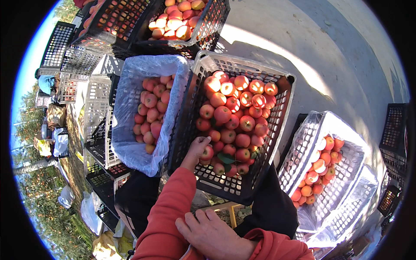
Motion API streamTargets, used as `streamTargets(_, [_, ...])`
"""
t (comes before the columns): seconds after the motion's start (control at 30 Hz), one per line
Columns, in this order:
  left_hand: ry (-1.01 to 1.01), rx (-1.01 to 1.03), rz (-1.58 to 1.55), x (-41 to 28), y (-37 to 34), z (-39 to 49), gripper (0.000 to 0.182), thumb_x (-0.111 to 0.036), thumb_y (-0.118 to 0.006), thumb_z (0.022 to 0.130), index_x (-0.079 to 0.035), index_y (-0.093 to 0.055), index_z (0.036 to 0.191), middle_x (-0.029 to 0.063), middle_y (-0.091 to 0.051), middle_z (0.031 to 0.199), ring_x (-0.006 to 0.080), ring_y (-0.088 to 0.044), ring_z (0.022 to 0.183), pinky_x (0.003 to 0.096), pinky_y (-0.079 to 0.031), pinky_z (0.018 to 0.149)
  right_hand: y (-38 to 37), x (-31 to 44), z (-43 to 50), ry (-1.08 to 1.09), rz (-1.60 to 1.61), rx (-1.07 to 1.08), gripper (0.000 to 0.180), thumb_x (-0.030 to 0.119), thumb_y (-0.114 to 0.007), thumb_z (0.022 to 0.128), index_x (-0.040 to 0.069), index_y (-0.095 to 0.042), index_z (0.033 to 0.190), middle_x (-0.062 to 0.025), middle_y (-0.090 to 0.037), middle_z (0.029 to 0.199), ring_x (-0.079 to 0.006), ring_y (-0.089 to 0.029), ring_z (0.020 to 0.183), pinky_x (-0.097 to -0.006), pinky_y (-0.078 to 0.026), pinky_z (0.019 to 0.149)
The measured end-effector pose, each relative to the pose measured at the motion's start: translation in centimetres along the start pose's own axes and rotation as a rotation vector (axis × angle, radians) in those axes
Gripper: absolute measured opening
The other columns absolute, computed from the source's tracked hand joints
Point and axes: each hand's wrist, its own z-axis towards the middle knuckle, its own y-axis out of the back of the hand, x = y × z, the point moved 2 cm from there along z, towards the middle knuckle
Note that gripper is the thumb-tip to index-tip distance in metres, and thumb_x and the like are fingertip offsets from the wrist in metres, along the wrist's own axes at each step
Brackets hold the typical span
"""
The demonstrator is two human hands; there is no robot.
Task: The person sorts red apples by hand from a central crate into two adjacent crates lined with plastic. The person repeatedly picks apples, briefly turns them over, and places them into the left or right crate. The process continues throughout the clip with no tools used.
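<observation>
My left hand (pixel 196 150) reaches over the near left side of a black plastic crate (pixel 224 187) of red apples (pixel 228 136). Its thumb lies against a red apple (pixel 206 153) at the pile's edge; the other fingers are mostly hidden around that apple. Green leaves (pixel 226 158) lie among the nearby fruit. My right hand (pixel 216 234), palm down with its fingers a little apart, holds nothing and lies over my left forearm's red sleeve. Left of the crate stands another crate lined with thin clear plastic (pixel 122 139), with apples (pixel 150 112) inside.
Crates of apples (pixel 175 24) stand beyond at the top. To the right is a plastic-lined crate (pixel 352 159) with apples. Stacked crates (pixel 97 110), plastic bags (pixel 89 213) and fruit trees (pixel 42 208) line the left. A wooden frame (pixel 232 216) lies below the middle crate.
</observation>
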Motion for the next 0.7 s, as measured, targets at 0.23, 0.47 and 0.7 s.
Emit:
streamTargets(0.23, [-0.132,-0.159,0.646,-3.6,-3.0,-0.9,0.079,-0.04,-0.082,0.076,-0.003,-0.051,0.139,0.0221,-0.065,0.126,0.0334,-0.063,0.119,0.0391,-0.049,0.102,0.1,-0.3,-0.2,-0.012,0.004,0.01,0.02,0.018,-0.051,0.09,0.006,-0.061,0.102,-0.0093,-0.058,0.092,-0.0243,-0.056,0.09,-0.0373,-0.044,0.082])
streamTargets(0.47, [-0.327,-0.004,0.326,-1.0,-0.4,-1.3,0.077,-0.029,-0.081,0.08,-0.006,-0.046,0.144,0.0153,-0.06,0.133,0.0273,-0.06,0.12,0.0385,-0.049,0.103,0.8,0.2,0.0,-0.012,0.017,0.063,0.021,0.018,-0.052,0.089,0.006,-0.061,0.103,-0.0096,-0.058,0.093,-0.0257,-0.057,0.094,-0.038,-0.044,0.084])
streamTargets(0.7, [-0.44,0.438,-0.173,-6.3,-1.6,-12.3,0.081,-0.018,-0.082,0.082,-0.007,-0.037,0.149,0.0086,-0.054,0.136,0.0174,-0.054,0.124,0.0354,-0.044,0.107,6.8,-3.6,-0.5,-0.311,-0.024,-0.177,0.054,0.022,-0.073,0.084,0.005,-0.054,0.131,-0.0131,-0.06,0.117,-0.028,-0.061,0.106,-0.0404,-0.049,0.091])
